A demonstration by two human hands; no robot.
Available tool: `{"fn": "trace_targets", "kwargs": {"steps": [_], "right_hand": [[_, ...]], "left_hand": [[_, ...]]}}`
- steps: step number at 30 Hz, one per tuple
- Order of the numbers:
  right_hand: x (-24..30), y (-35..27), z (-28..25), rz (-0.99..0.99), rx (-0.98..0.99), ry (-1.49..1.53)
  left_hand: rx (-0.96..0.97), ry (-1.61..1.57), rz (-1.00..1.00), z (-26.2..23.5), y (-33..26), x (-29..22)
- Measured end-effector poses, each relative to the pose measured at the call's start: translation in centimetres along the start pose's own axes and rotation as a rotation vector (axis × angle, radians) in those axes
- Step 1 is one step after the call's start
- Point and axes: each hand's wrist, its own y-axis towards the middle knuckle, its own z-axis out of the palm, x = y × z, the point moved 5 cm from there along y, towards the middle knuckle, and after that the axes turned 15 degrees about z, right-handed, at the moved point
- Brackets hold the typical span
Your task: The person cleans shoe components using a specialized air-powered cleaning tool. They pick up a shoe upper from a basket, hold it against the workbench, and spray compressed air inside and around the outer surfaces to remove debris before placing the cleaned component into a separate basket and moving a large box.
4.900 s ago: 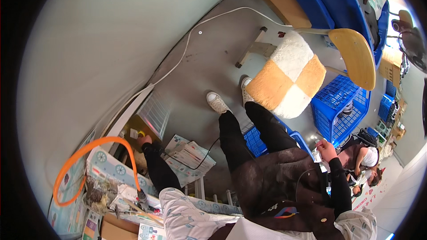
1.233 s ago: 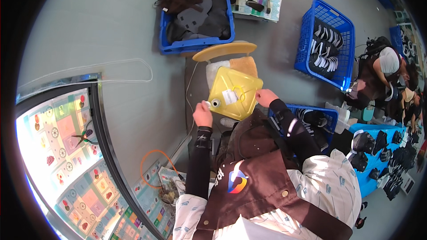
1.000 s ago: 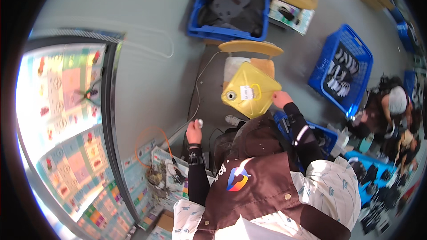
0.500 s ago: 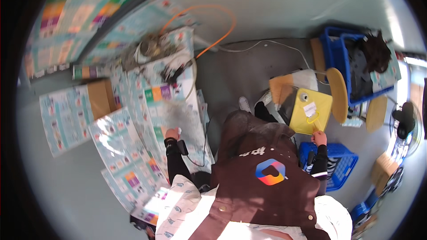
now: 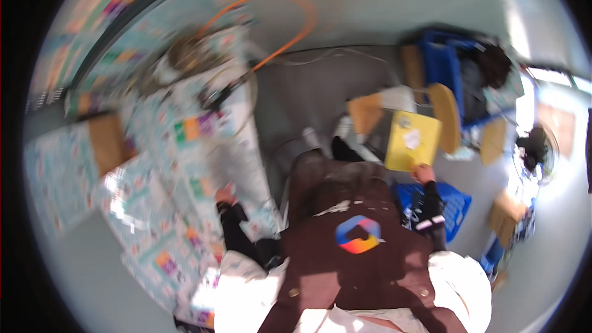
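Note:
My left hand (image 5: 227, 195) is over the worktable (image 5: 231, 157), which is covered with printed sheets, beside a grey worn patch. Motion blur smears its fingers, so what they hold, if anything, is unclear. On my right, my right hand (image 5: 423, 174) is closed at the near edge of a flat yellow panel (image 5: 398, 148). A white label (image 5: 412, 139) and a round silvery piece (image 5: 404, 122) are on that panel. Whether the fingers grip the panel or a small yellow piece on it cannot be made out.
An orange hose (image 5: 302, 37) arcs over the table's far end near a dark tool (image 5: 219, 97). Blue crates (image 5: 435, 65) stand far right, beside a tan rounded stool seat (image 5: 443, 117). A blue basket (image 5: 457, 209) sits below my right hand. A fan (image 5: 536, 151) is at the right.
The whole view has shifted, moving the scene left and slightly up, with more blur. My hands keep about the same places, over the table and at the yellow panel's edge.

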Motion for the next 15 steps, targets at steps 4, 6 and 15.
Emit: {"fn": "trace_targets", "kwargs": {"steps": [4,6,15], "right_hand": [[-3.9,-1.7,-3.4,-0.024,-0.446,-0.07],[-4.9,-2.9,-4.3,-0.048,-0.661,-0.149],[-10.8,-3.7,-5.7,0.048,-0.891,0.39]], "left_hand": [[-0.337,-0.05,-0.229,-11.8,5.1,-5.0],[-0.318,-0.366,0.036,-24.5,5.9,-18.5],[0.472,-0.732,1.069,-26.5,6.9,-75.7]]}}
